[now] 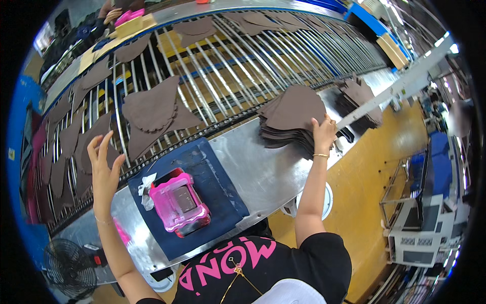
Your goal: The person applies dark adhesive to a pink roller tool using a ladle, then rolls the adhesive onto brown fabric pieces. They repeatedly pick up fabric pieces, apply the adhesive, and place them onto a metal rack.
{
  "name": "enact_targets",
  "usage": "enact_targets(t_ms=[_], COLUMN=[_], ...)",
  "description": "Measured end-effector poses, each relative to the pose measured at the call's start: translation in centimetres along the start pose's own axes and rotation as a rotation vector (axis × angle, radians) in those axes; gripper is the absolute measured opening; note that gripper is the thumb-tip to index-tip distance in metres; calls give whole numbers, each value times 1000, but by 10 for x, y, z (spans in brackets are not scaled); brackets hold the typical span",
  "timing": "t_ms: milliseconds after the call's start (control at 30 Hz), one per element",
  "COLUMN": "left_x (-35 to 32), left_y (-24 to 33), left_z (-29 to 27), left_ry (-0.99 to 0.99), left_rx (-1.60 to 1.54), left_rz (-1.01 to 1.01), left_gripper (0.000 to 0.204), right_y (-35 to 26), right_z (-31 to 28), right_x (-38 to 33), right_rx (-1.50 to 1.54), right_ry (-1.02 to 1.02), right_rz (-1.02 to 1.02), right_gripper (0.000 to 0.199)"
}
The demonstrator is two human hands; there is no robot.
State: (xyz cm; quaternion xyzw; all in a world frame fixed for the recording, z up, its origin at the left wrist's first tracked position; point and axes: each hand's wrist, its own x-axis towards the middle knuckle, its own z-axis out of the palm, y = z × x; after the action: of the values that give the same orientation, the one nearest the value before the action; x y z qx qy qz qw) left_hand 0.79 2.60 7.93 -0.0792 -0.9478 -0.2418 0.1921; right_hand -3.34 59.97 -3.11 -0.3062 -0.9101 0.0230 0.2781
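My left hand (105, 169) is raised over the near left side of the roller conveyor, fingers apart and holding nothing. Brown flat cut pieces (86, 152) lie on the rollers beside it. At the right, my right hand (324, 133) grips the right edge of a stack of brown cut pieces (296, 109), thumb on top; how many layers it pinches is hidden. That stack sits on the metal table (248, 157). Further right is a second, untidy brown stack (359, 96). More brown pieces with a scalloped edge (149, 109) rest on the conveyor (202, 76) between my hands.
On a dark blue mat (223, 192) before me stands a pink plastic container (179, 200) with crumpled white scrap (147, 190) beside it. A fan (70, 268) is at the lower left. A grey metal bar (395, 88) slants at the right. Another person's hand (112, 15) shows across the conveyor.
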Motion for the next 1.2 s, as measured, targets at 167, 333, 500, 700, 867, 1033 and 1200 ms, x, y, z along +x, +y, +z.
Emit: enact_targets(t_ms=[167,333,500,700,867,1033,1200], left_x=[0,-6,-6,-7,-21,-60,-107], left_y=[20,26,40,64,42,10,-3], left_z=[12,12,13,15,-8,-86,-123], left_ry=[-82,-67,-137,-161,-180,149,289], left_rx=[-75,-74,-216,-445,-965,-722,-492], left_rz=[-44,33,-13,14,-302,-364,-335], left_gripper=[53,54,56,61,35,17,13], right_y=[46,24,-7,-94,-167,-209,-233], right_z=[-6,-30,-94,-197,-187,-140,-137], right_x=[6,8,8,-24,-83,-145,-188], right_rx=[-40,-133,213,997,1606,1358,1296], right_ry=[-175,-189,-472,-584,-860,-893,-801], right_rz=[94,5,-5,-242,-427,-842,-1042], right_gripper=[50,39,27,22,23,22,12])
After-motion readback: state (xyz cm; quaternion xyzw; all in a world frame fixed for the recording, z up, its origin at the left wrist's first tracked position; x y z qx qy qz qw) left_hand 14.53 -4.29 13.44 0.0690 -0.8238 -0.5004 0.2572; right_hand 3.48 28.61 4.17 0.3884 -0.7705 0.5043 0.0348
